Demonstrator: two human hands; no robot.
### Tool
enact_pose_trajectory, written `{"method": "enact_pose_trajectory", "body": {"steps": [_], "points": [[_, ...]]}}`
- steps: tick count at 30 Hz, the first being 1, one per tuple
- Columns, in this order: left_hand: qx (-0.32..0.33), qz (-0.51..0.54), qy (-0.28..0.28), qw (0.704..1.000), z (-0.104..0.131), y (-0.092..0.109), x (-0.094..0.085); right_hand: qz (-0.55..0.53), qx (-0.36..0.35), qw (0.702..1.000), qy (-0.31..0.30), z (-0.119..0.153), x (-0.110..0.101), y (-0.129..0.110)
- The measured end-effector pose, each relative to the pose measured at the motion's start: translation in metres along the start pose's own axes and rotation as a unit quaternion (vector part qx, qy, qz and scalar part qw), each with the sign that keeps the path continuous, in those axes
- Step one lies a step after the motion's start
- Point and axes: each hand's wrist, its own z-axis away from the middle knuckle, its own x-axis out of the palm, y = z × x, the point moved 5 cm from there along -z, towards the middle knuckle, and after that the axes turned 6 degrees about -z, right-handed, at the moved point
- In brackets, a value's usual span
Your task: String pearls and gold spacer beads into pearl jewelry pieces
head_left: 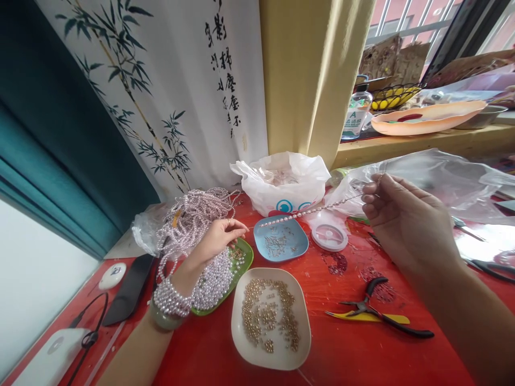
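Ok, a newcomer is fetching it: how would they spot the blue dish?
On the red table, find the white plastic bag with blue printed rings. Just in front sits the blue dish, a beaded strand crossing its far side. Its colour sets it apart from the green dish and cream dish nearby.

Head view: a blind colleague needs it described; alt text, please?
A person's left hand and right hand hold a beaded strand taut above a red table, which bears pliers, a blue tray and a cream tray of gold beads.
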Motion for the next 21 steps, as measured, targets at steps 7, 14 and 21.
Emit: {"method": "enact_pose_trajectory", "body": {"steps": [7, 14, 21], "points": [[-0.029, 0.056, 0.05, 0.997, -0.002, -0.008, -0.008, 0.004, 0.009, 1.0, -0.016, 0.001, 0.0, 0.001], [-0.011, 0.225, 0.005, 0.974, 0.013, 0.016, 0.005, 0.076, 0.053, 0.992, -0.089, 0.006, 0.006, 0.019], [-0.031, 0.283, -0.034, 0.958, 0.031, 0.028, 0.031, 0.172, 0.159, 0.945, -0.226, 0.042, 0.03, 0.056]]}}
